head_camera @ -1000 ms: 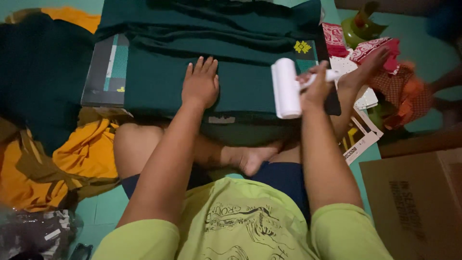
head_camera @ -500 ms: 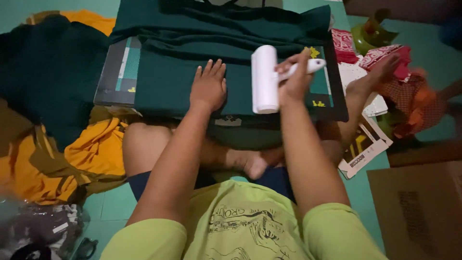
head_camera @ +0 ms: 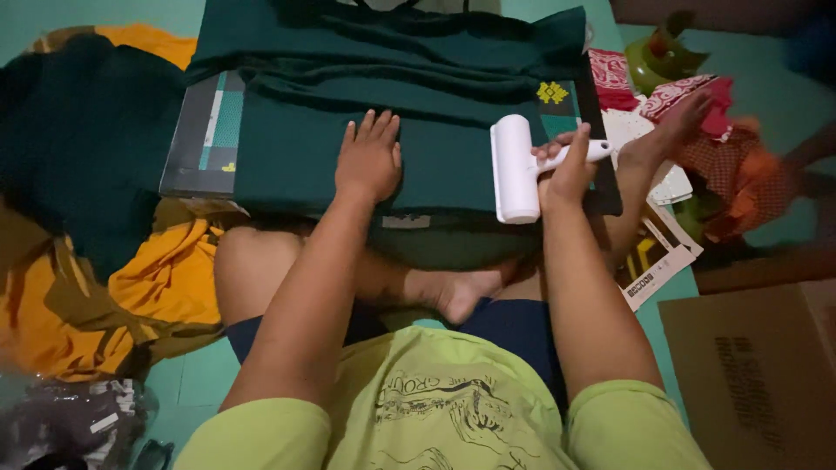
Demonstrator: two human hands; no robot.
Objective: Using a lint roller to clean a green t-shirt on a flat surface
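Head view: a dark green folded cloth garment [head_camera: 348, 104] is spread flat over a grey rectangular board [head_camera: 205, 139], reaching beneath and beyond both hands. A crumpled orange and olive fabric heap [head_camera: 96, 287] lies well to the left of the left hand. A brown cardboard box [head_camera: 758, 365] is seen below and right of the right hand. The left hand [head_camera: 370, 161] is laid palm down on the soft green cloth, fingers fully extended and slightly spread, nothing gripped. The right hand [head_camera: 566, 170] is closed around the handle of a white plastic cylindrical lint roller [head_camera: 514, 170], whose smooth drum rests on the cloth just left of that hand.
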